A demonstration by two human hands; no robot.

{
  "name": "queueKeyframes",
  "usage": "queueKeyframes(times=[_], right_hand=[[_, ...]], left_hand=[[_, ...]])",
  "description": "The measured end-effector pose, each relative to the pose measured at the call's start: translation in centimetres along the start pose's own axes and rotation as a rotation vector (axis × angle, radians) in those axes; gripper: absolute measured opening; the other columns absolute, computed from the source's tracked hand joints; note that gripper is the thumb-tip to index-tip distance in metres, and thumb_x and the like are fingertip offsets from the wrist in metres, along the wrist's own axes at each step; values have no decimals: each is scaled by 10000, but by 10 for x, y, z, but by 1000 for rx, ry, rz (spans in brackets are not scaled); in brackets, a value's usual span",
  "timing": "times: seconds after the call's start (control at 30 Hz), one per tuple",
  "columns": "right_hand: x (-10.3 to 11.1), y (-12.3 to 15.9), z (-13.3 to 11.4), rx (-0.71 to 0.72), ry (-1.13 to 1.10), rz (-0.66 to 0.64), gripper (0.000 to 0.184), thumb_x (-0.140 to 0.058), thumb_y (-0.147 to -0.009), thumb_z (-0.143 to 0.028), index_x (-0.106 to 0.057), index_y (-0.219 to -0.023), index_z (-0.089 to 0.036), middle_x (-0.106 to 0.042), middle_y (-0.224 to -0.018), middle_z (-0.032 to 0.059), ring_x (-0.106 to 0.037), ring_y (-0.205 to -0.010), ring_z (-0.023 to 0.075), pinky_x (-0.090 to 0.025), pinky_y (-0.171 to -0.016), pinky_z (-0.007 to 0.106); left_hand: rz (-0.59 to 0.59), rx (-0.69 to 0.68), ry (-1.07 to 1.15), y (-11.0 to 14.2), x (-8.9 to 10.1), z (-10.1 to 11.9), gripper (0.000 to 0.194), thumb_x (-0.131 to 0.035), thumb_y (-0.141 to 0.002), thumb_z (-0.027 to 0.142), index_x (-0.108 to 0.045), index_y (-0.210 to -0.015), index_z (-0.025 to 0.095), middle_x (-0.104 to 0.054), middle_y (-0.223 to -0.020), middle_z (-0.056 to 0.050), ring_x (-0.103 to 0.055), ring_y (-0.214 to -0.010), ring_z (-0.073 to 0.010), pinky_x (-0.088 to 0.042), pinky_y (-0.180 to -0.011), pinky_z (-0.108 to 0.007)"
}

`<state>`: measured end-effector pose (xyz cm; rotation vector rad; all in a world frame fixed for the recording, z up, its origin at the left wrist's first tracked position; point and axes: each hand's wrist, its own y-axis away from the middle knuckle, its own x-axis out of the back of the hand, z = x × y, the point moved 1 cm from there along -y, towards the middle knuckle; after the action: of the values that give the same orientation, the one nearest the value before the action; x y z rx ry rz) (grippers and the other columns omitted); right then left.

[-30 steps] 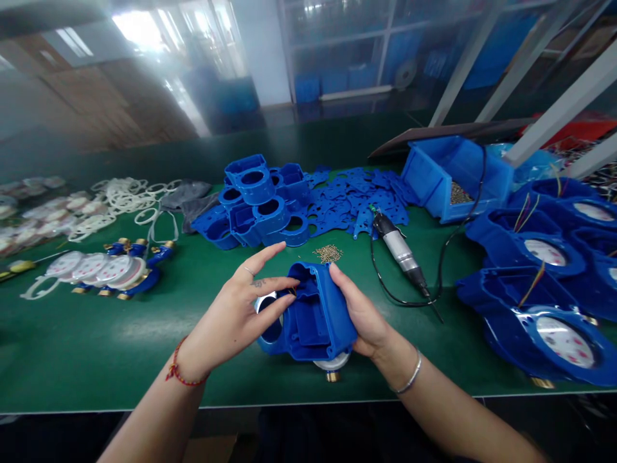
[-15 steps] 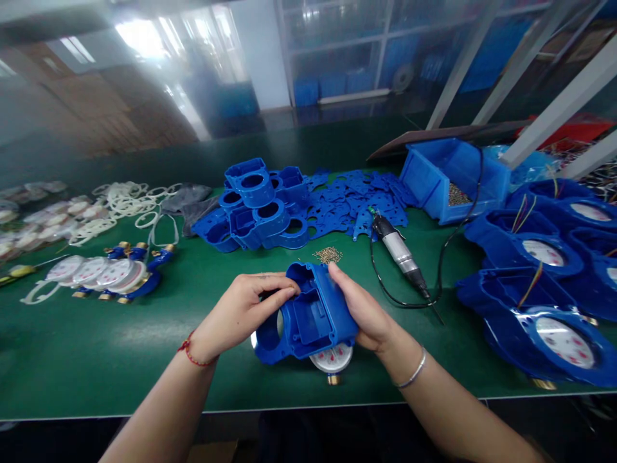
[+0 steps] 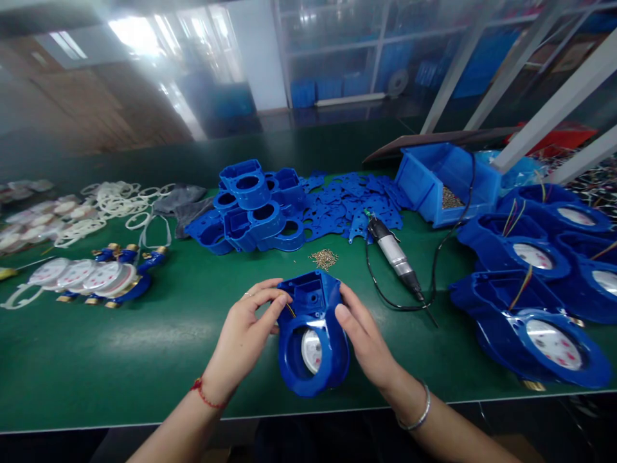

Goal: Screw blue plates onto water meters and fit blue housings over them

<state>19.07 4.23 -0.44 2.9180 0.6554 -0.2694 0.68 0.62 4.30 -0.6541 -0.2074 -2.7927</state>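
Observation:
A blue plastic meter housing (image 3: 313, 334) sits on the green table (image 3: 120, 360) near its front edge, with a white dial showing through its round opening. My left hand (image 3: 248, 328) grips the housing's left side with curled fingers. On the right side my right hand (image 3: 364, 334) presses against it, fingers together. A thin yellow wire shows at the housing's upper left by my left fingers.
A pile of empty blue housings (image 3: 255, 209) and flat blue plates (image 3: 347, 202) lies behind. Small brass screws (image 3: 324, 258) lie loose; more fill a blue bin (image 3: 443, 180). An electric screwdriver (image 3: 393, 254) with a black cable lies right. Assembled meters (image 3: 540, 321) are stacked right; dials (image 3: 87, 276) and white rings (image 3: 116, 199) lie left.
The housing has turned from lying tilted with its hollow back up to standing over the dial, round opening toward me. Both hands shifted slightly nearer with it.

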Motion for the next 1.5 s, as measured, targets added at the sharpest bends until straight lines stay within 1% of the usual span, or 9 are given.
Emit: queueKeyframes(times=[0.07,0.17,0.27,0.43,0.67,0.87,1.17,1.27,1.5], right_hand=[[0,1,4,-26,22,88,712,-608,-809,-549,-367,-1396,-227,-417,-1450,86,-364,-1350,255,-277,-1134,445],[1,-1,12,-5,87,217,782,-650,-778,-482,-310,-1434,-227,-369,-1482,82,-315,-1379,242,-208,-1165,443],[2,-5,19,-17,68,289,738,-604,-786,-424,-311,-1432,-220,-394,-1464,82,-313,-1379,232,-196,-1166,440],[-4,-8,24,-166,-132,382,742,-596,-714,-373,-364,-1405,-232,-380,-1479,58,-317,-1375,244,-203,-1158,431],[-15,-12,6,-328,-396,419,753,-637,-653,-325,-428,-1368,-215,-563,-1326,64,-564,-1144,268,-418,-1015,414],[-16,-16,-1,-335,-396,430,601,-646,-724,-495,-588,-1240,-193,-635,-1233,65,-560,-1170,255,-462,-986,383],[-13,-20,3,-403,-396,350,552,-638,-769,-506,-575,-1230,-210,-660,-1190,73,-611,-1107,270,-449,-1019,457],[-11,-19,5,-405,-376,339,566,-636,-768,-518,-572,-1236,-206,-670,-1167,77,-615,-1098,276,-435,-1033,471],[-10,-12,16,-322,-229,321,632,-584,-759,-639,-553,-1252,-245,-532,-1361,54,-473,-1268,284,-322,-1115,478]], left_hand=[[45,-75,-8,10,-4,3,301,-578,-823,485,-725,-819,223,-610,-1169,-104,-616,-998,-270,-545,-526,-265],[170,-276,-95,17,-13,1,198,-561,-875,368,-712,-835,245,-651,-1113,-70,-611,-1031,-227,-538,-759,-297],[283,-344,-44,15,-29,-12,174,-526,-911,304,-675,-850,238,-660,-1107,-54,-586,-1081,-206,-433,-954,-342],[328,-165,312,12,-61,-31,202,-477,-944,352,-604,-868,215,-593,-1243,-63,-533,-1163,-214,-397,-979,-346],[333,55,628,11,-72,-25,207,-659,-802,384,-595,-889,207,-558,-1276,-72,-509,-1197,-258,-398,-999,-374],[343,123,554,13,-70,-23,297,-663,-760,393,-649,-1009,233,-538,-1314,-55,-428,-1279,-276,-282,-1103,-421],[370,368,661,19,-69,-17,416,-664,-709,400,-585,-1083,236,-604,-1189,-53,-575,-1065,-246,-492,-876,-348],[365,359,614,20,-70,-19,395,-643,-737,408,-587,-1087,235,-600,-1192,-58,-549,-1119,-259,-462,-939,-378],[341,126,445,28,-74,-34,251,-523,-884,416,-601,-1068,265,-531,-1318,-42,-416,-1287,-248,-281,-1108,-422]])
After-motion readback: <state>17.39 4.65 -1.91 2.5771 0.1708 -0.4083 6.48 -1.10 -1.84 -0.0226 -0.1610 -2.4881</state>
